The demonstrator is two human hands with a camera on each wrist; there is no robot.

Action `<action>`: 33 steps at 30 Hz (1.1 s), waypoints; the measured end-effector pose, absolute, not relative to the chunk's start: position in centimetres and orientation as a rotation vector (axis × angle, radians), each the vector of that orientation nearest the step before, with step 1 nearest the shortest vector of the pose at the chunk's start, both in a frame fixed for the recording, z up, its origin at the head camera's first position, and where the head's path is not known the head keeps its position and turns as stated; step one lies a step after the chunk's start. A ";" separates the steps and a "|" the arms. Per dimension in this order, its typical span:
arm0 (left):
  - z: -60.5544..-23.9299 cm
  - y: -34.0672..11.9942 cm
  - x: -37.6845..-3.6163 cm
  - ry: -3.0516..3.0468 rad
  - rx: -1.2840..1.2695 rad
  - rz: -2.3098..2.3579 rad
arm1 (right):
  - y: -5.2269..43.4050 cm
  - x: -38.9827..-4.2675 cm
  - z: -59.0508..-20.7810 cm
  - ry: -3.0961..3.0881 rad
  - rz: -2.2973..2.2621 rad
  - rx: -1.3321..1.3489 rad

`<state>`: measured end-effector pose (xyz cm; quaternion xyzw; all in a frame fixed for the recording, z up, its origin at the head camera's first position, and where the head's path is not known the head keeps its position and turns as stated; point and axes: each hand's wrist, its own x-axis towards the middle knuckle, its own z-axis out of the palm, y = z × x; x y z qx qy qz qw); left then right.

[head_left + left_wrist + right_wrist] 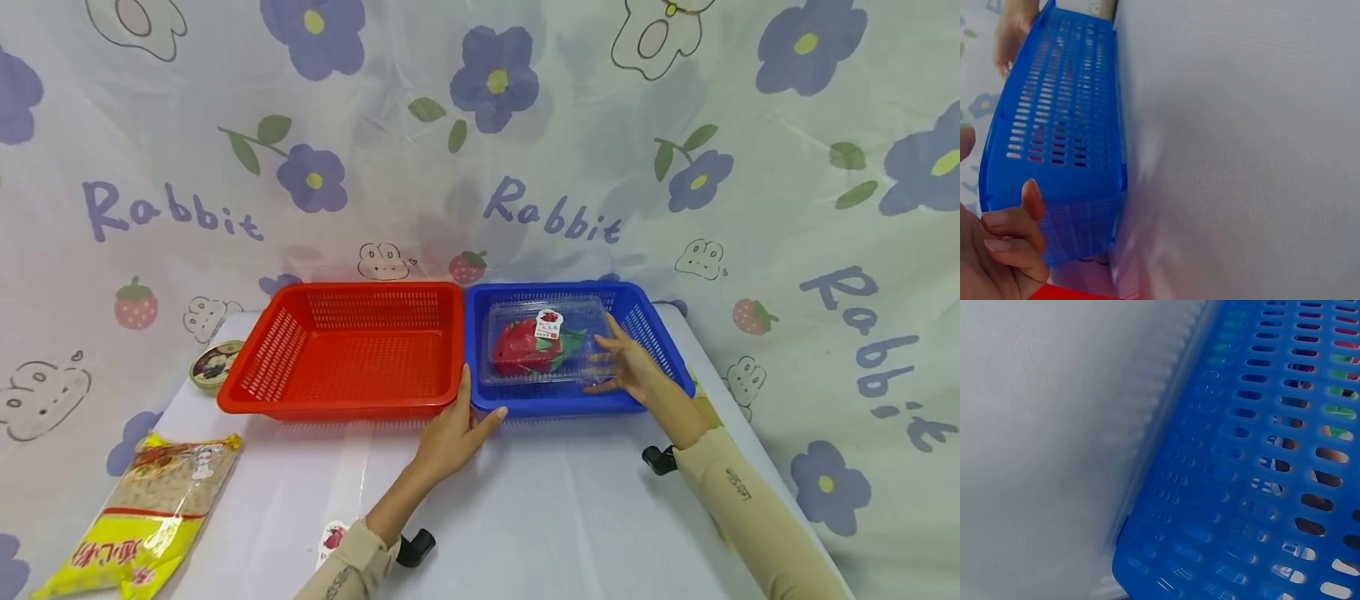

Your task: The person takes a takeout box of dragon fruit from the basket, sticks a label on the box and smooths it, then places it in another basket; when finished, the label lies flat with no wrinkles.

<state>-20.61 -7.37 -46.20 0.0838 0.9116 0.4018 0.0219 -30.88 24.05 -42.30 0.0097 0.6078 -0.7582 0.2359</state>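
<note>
Soft, even light fills the head view, bright and without hard shadows; only a faint shade lies under the baskets on the desk (570, 517). The clear box (551, 342) shows mild glare. Straight edges bow toward the frame's corners. Both wrist views are blurred: the blue basket (1260, 487) is smeared and out of focus close up.
</note>
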 end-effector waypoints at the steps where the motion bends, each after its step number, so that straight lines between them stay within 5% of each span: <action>1: -46.2 -7.3 -20.6 2.832 0.256 1.244 | 24.0 -30.9 -42.4 1.667 -2.080 0.028; 33: -46.5 -6.6 -20.6 2.894 0.266 1.233 | 24.3 -31.6 -42.6 1.629 -2.040 0.093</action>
